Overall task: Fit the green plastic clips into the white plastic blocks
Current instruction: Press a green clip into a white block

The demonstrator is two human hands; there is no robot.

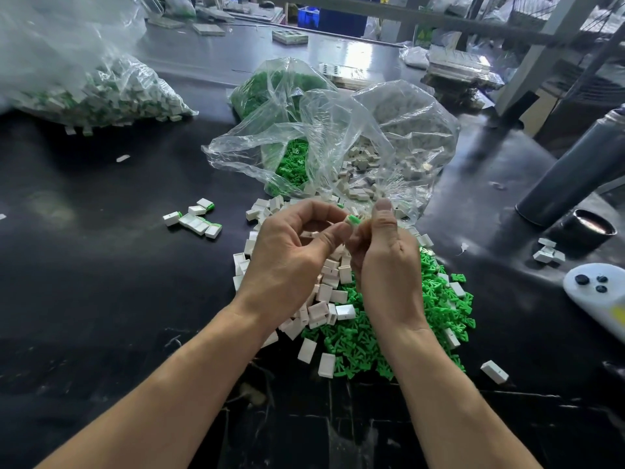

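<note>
My left hand (291, 252) and my right hand (385, 262) meet above the piles. Between their fingertips sits a green clip (353, 219) going into a small white block that the fingers mostly hide. Under my hands lies a heap of loose white blocks (324, 296), and to its right a heap of green clips (436, 316). Several fitted blocks with green ends (194, 220) lie to the left on the black table.
Open clear bags of green clips (291, 164) and white blocks (365, 164) stand just behind my hands. A big bag of fitted blocks (101, 89) sits far left. A dark grey cylinder (575, 167), a black cup (593, 228) and a white device (598, 292) are at right.
</note>
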